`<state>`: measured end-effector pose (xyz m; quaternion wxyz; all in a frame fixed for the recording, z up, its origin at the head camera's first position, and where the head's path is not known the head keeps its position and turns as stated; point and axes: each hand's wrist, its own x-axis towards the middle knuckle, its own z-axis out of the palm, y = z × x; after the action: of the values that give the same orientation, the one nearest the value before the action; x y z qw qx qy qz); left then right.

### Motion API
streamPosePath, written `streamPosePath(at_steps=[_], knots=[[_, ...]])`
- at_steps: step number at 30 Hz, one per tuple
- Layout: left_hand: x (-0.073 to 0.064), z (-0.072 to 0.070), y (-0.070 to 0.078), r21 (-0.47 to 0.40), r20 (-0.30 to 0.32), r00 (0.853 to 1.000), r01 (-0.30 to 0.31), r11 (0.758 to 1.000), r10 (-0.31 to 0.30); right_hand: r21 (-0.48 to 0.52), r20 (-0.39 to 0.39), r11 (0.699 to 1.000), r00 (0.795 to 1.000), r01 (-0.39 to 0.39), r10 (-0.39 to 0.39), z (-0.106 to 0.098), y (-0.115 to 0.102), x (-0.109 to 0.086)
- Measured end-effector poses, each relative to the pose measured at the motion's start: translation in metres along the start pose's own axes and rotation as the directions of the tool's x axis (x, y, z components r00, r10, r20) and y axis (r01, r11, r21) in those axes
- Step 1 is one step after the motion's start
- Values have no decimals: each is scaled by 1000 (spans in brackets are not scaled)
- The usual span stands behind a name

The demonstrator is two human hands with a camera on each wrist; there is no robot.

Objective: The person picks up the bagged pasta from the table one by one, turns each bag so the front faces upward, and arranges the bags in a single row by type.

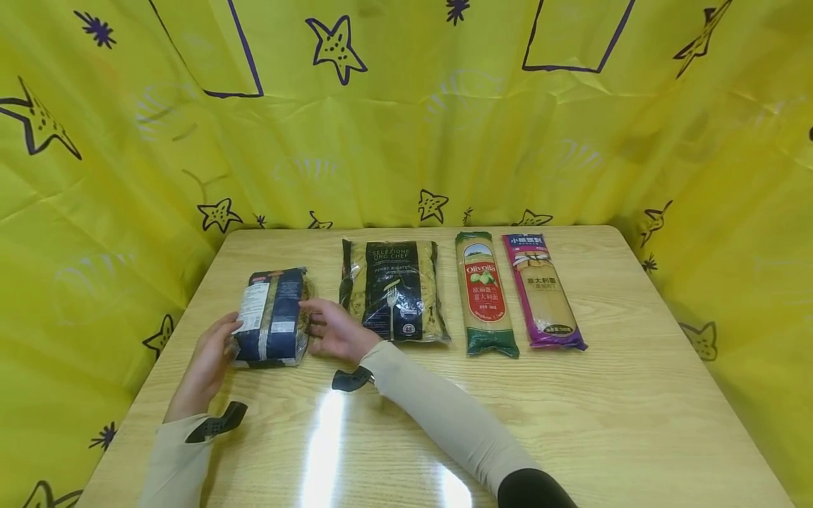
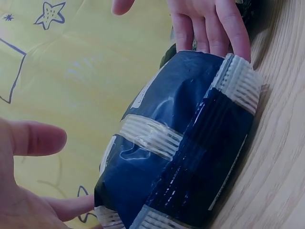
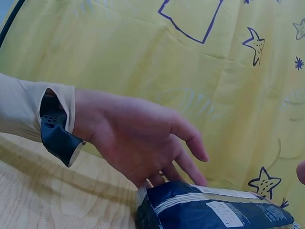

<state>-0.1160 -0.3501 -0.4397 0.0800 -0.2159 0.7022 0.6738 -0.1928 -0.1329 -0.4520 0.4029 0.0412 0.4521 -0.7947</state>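
A plump dark-blue pasta bag (image 1: 272, 310) with a white label and a pale striped seam lies on the left of the wooden table. At its left side is my left hand (image 1: 209, 356), its fingers against the bag's edge and its thumb raised off it. My right hand (image 1: 335, 330) is at the opposite side, with extended fingers touching the bag's end in the left wrist view. Neither hand closes around the bag (image 2: 190, 138). The right wrist view has the left hand (image 3: 138, 136) behind the bag (image 3: 190, 207), its fingertips partly hidden.
Right of the hands lies a larger black penne bag (image 1: 394, 289). Beyond it are a red-and-green spaghetti pack (image 1: 485, 296) and a purple-edged spaghetti pack (image 1: 545, 293). A yellow patterned curtain (image 1: 381, 141) borders the table's back and sides.
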Motion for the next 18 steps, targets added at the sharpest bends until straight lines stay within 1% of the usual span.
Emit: streamPosePath(at_steps=[4,6,9,14,18], knots=[[-1,0,-1,92,-33,999,-26,995,29,15,3,1000,1000,-12,12,0,0,0],[-1,0,0,140,-48,998,-26,990,33,23,5,1000,1000,-15,14,0,0,0],[-2,2,2,188,-51,998,-19,982,29,26,11,1000,1000,-13,13,0,0,0],[-2,4,5,245,-58,997,-33,969,49,65,6,998,1000,-1,1,1,0,1],[-3,4,4,270,-61,997,-31,962,49,85,4,996,1000,-7,7,1,1,1]])
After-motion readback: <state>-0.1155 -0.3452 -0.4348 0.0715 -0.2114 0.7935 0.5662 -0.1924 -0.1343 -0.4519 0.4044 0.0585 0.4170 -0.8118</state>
